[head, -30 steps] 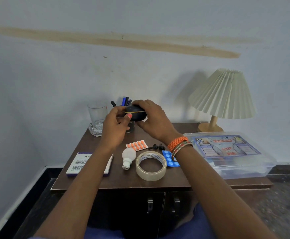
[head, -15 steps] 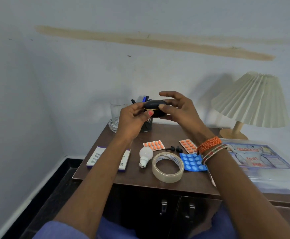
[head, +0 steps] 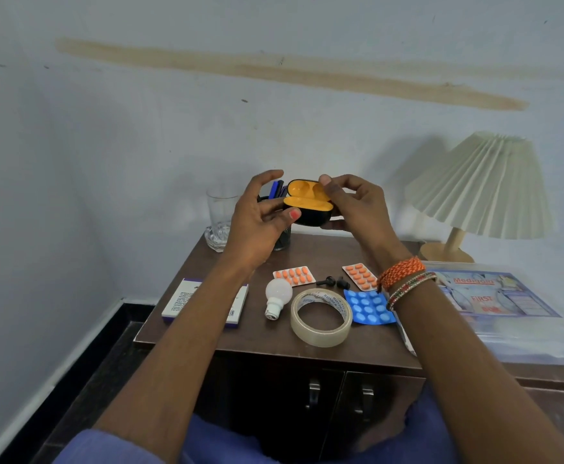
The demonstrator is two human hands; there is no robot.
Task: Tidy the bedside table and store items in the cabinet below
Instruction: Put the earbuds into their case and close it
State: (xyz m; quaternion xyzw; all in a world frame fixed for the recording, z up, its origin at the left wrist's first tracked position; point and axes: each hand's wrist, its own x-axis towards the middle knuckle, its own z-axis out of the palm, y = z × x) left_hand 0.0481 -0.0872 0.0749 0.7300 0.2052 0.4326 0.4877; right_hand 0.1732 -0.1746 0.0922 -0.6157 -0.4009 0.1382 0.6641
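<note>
A: Left to right, what's on the table [head: 207, 333]?

B: A book [head: 187, 301] at the left edge, flat and stiff; behind it a glass [head: 221, 217], thick-based and breakable, so I'd take it low around the wall. Then a bulb [head: 276, 295] lying on its side (thin shell, I'd guess; lift by the metal cap).

A: And the hands?

B: Both are up above the table. The left hand [head: 257, 226] cups the black case [head: 309, 204] from the side, thumb on its lower shell, fingers loosely spread. The right hand [head: 357, 209] pinches the hinged lid, which stands open and shows a smooth orange lining with two empty hollows.

A: How will it handle?

B: Light, hard, glossy plastic, probably slippery; hold the body, not the lid.

A: The buds?

B: Two small black earbuds [head: 332, 283] lie between the orange pill strips [head: 294, 275], just behind the tape [head: 321, 318], a stiff translucent ring. A blue strip [head: 369, 308] sits just right of the tape, foil-thin and bendy. Farther right, a clear plastic box [head: 495, 296] and a pleated lamp [head: 485, 185] on a wooden base
</note>
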